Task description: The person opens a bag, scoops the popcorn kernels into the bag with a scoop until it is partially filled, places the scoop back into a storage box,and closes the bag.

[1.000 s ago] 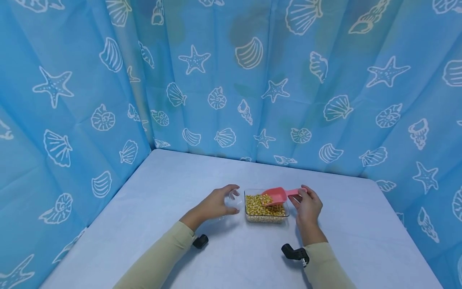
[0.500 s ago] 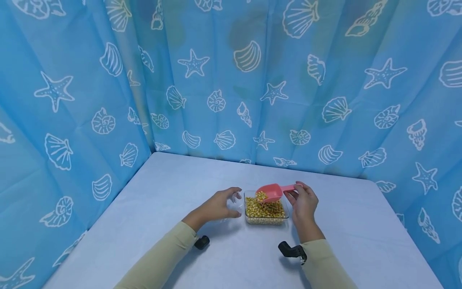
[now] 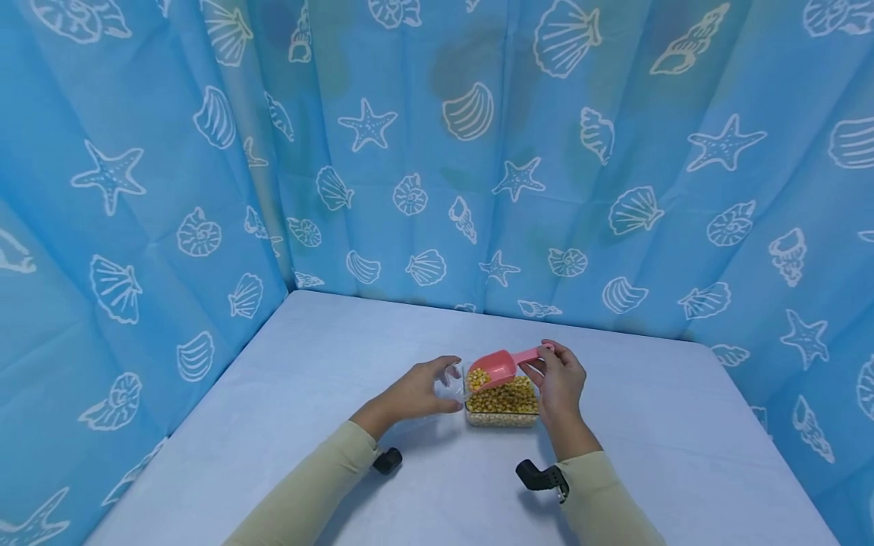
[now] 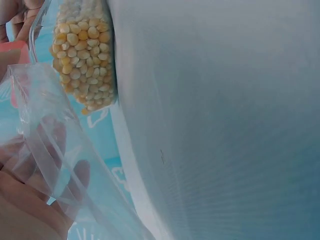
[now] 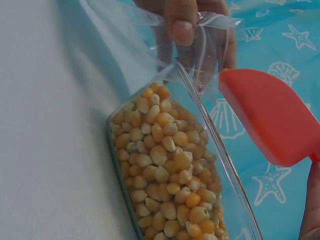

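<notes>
Blue curtains [image 3: 437, 220] printed with white shells and starfish back a pale tabletop [image 3: 382, 334], on which a rectangular glass container [image 3: 503, 414], filled with maize kernels [image 3: 510, 396], stands with its long axis running roughly from nine to three o'clock in the head view. Much seems to hinge on how the pink scoop [image 3: 501, 366] lies to the clear plastic bag [image 4: 37, 95]: the scoop is above the container's nine o'clock end, slanting from its handle [image 3: 527, 354] toward two o'clock to its lip toward eight, and the bag's mouth is just beside that lip, at about nine. Seen from the left hand [image 3: 413, 390], the scoop lies toward three o'clock, its lip nearer the left fingertips than the right ones, though the right hand [image 3: 563, 383] is the one that holds it. Whether lip and film touch cannot be told. The left hand curves into a wide C, thumb and fingers well apart, gripping the bag by its mouth. The right hand has a narrow hold, pinching the handle between thumb and fingers, while a small heap of kernels [image 3: 479, 378] rests at the scoop's lip. Khaki sleeves [image 3: 317, 474] reach in from about seven and five o'clock.
</notes>
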A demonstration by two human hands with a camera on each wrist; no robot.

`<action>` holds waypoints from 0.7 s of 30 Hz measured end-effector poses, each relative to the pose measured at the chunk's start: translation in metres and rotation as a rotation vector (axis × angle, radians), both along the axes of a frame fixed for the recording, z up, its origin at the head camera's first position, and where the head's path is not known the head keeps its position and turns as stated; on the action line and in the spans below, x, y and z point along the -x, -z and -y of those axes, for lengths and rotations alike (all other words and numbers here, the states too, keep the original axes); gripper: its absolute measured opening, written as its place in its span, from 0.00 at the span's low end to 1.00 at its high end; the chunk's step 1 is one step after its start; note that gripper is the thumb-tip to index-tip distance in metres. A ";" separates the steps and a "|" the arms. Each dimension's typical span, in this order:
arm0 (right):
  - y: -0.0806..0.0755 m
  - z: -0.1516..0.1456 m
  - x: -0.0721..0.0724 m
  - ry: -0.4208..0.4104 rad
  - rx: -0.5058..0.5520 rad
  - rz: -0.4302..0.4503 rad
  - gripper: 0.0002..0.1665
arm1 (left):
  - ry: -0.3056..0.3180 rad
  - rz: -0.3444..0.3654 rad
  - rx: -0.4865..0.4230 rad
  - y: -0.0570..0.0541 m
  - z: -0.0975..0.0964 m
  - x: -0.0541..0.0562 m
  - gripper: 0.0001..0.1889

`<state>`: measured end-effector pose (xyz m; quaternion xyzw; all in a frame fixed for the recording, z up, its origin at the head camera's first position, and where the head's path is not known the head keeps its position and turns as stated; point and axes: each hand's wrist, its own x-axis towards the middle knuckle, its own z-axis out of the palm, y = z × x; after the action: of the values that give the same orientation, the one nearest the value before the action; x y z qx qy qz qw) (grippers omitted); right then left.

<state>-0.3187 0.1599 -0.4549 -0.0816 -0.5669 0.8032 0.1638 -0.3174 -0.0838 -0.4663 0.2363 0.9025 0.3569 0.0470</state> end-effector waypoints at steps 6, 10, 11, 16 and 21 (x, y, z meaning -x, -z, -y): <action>-0.001 0.004 0.000 -0.025 -0.043 -0.011 0.16 | -0.002 0.001 -0.005 0.002 -0.001 0.000 0.45; -0.003 0.007 0.000 -0.017 -0.103 -0.036 0.17 | 0.003 0.000 -0.018 0.002 -0.001 0.001 0.45; -0.004 0.007 0.000 -0.016 -0.120 -0.045 0.17 | 0.004 0.001 -0.020 0.002 -0.001 0.001 0.44; -0.006 0.010 -0.001 -0.023 -0.182 -0.077 0.17 | 0.003 0.002 -0.020 0.000 -0.001 0.000 0.44; -0.007 0.011 -0.001 -0.026 -0.198 -0.087 0.17 | 0.008 -0.003 -0.016 0.000 0.000 -0.001 0.42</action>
<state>-0.3181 0.1491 -0.4482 -0.0228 -0.6370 0.7480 0.1849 -0.3163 -0.0836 -0.4665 0.2410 0.8988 0.3634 0.0451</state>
